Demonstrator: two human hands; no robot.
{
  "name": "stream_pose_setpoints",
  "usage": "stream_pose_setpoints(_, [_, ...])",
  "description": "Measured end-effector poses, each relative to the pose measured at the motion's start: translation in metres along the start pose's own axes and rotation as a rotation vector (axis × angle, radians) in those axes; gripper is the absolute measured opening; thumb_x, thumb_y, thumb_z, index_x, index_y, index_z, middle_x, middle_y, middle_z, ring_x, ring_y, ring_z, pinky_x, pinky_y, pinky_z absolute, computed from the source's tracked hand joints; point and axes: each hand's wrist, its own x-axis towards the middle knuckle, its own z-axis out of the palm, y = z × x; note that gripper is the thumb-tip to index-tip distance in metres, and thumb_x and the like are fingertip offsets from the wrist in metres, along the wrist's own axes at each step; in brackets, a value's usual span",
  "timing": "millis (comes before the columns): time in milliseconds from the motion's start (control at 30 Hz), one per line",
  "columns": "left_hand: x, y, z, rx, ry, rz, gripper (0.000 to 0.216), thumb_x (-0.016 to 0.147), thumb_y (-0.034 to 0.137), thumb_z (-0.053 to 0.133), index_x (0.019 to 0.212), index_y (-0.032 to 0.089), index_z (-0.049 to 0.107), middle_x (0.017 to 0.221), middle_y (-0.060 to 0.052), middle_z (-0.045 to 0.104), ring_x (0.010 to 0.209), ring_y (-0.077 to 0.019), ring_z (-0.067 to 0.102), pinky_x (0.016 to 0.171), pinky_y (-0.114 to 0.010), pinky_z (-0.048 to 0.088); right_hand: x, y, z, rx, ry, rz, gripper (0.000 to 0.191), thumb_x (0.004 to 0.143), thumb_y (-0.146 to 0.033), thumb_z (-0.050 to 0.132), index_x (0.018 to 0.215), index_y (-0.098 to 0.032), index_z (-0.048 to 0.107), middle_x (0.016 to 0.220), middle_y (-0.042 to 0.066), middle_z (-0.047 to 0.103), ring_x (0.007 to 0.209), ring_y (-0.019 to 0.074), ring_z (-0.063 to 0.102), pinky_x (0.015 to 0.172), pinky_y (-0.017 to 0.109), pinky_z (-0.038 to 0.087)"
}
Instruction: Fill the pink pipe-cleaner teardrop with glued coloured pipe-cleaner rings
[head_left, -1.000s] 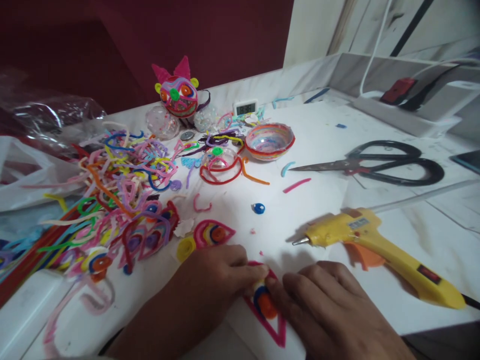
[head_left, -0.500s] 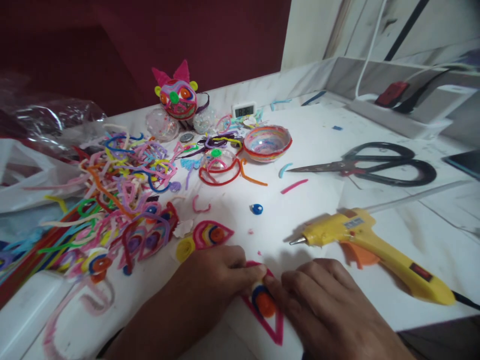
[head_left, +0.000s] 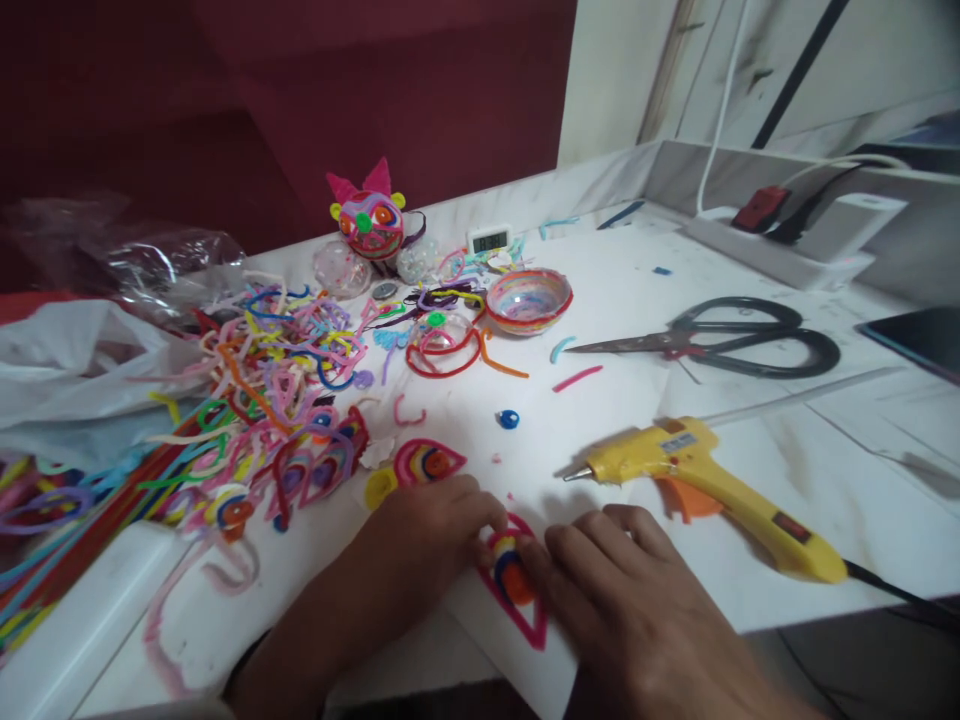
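In the head view, the left hand (head_left: 420, 525) and right hand (head_left: 622, 600) met at the table's near edge, fingertips of both pinching a teardrop-shaped coil of pink, blue, yellow and orange pipe cleaner (head_left: 514, 585) lying flat on the white table (head_left: 637, 260). A yellow glue gun (head_left: 705, 480) lay just beyond the right hand, black-handled scissors (head_left: 720, 340) farther back, and a finished pink teardrop coil (head_left: 427, 462) near the left hand, beside a tangled heap of coloured pipe cleaners (head_left: 262, 370)

We are seeing dark digits on the small clock (head_left: 488, 240) far beyond our hands, too blurred for reading, and the glue gun (head_left: 705, 480) label is illegible.
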Motion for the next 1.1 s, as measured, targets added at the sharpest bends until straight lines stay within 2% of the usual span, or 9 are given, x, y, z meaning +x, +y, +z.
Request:
stream_pose_setpoints(200, [-0.009, 0.013, 0.005, 0.113, 0.074, -0.073, 0.016, 0.09, 0.009, 0.053, 0.083, 0.018, 0.063, 0.081, 0.0, 0.061, 0.073, -0.0142, 0.059, 0.065, -0.024, 0.042, -0.001, -0.001, -0.002, -0.005, -0.031, -0.016, 0.04, 0.103, -0.023, 0.027, 0.096, -0.013, 0.066, 0.078, 0.003, 0.056, 0.07, 0.0203, 0.042, 0.065, 0.038, 0.028])
stream_pose_setpoints(333, [-0.02, 0.021, 0.018, 0.241, 0.225, -0.086, 0.017, 0.093, 0.011, 0.051, 0.08, 0.017, 0.061, 0.078, -0.001, 0.059, 0.069, -0.0156, 0.059, 0.062, -0.026, 0.043, -0.001, -0.001, -0.002, -0.033, -0.019, -0.026, 0.025, 0.095, -0.014, 0.04, 0.092, -0.015, 0.065, 0.076, 0.002, 0.054, 0.07, 0.0206, 0.041, 0.066, 0.038, 0.028])
stream_pose_setpoints(467, [-0.031, 0.023, 0.036, 0.29, 0.387, -0.059, 0.02, 0.098, 0.019, 0.046, 0.083, 0.019, 0.061, 0.077, -0.001, 0.059, 0.069, -0.0152, 0.06, 0.061, -0.024, 0.047, 0.0, -0.001, -0.002, -0.063, 0.011, -0.043, 0.021, 0.091, -0.011, 0.044, 0.088, -0.016, 0.065, 0.075, 0.002, 0.053, 0.071, 0.0219, 0.04, 0.065, 0.038, 0.026])
stream_pose_setpoints(633, [-0.038, 0.029, 0.053, 0.362, 0.504, -0.069, 0.02, 0.099, 0.018, 0.044, 0.09, 0.018, 0.061, 0.076, -0.002, 0.06, 0.067, -0.0148, 0.061, 0.059, -0.023, 0.051, -0.002, 0.0, -0.002, -0.06, 0.012, -0.059, 0.024, 0.094, -0.016, 0.042, 0.092, -0.015, 0.066, 0.076, 0.003, 0.055, 0.071, 0.0222, 0.042, 0.065, 0.038, 0.027])
stream_pose_setpoints(733, [-0.042, 0.035, 0.061, 0.448, 0.597, -0.025, 0.023, 0.099, 0.019, 0.04, 0.098, 0.014, 0.062, 0.078, -0.006, 0.063, 0.066, -0.0163, 0.063, 0.056, -0.024, 0.054, -0.003, 0.001, -0.001, -0.046, 0.02, -0.064, 0.033, 0.099, -0.021, 0.035, 0.094, -0.013, 0.066, 0.076, 0.004, 0.056, 0.071, 0.0219, 0.042, 0.066, 0.038, 0.028])
stream_pose_setpoints(867, [-0.047, 0.038, 0.071, 0.551, 0.654, 0.001, 0.024, 0.097, 0.015, 0.043, 0.11, 0.008, 0.062, 0.087, -0.011, 0.068, 0.075, -0.0182, 0.067, 0.062, -0.024, 0.057, -0.003, 0.001, 0.001, -0.02, 0.03, -0.057, 0.042, 0.102, -0.031, 0.029, 0.099, -0.011, 0.066, 0.078, 0.005, 0.056, 0.071, 0.0209, 0.043, 0.066, 0.039, 0.029])
stream_pose_setpoints(967, [-0.051, 0.037, 0.078, 0.602, 0.659, 0.006, 0.021, 0.094, 0.017, 0.049, 0.109, 0.011, 0.064, 0.094, -0.012, 0.07, 0.082, -0.0192, 0.068, 0.07, -0.026, 0.058, -0.004, 0.002, 0.005, -0.008, 0.024, -0.041, 0.043, 0.102, -0.033, 0.028, 0.098, -0.013, 0.065, 0.078, 0.004, 0.056, 0.07, 0.0199, 0.043, 0.066, 0.038, 0.029])
stream_pose_setpoints(1100, [-0.052, 0.034, 0.084, 0.611, 0.709, -0.01, 0.016, 0.092, 0.017, 0.054, 0.101, 0.013, 0.066, 0.094, -0.011, 0.071, 0.08, -0.018, 0.068, 0.072, -0.026, 0.057, -0.008, 0.003, 0.008, -0.004, 0.031, -0.049, 0.043, 0.103, -0.029, 0.026, 0.097, -0.012, 0.065, 0.077, 0.003, 0.057, 0.069, 0.0191, 0.043, 0.067, 0.037, 0.029])
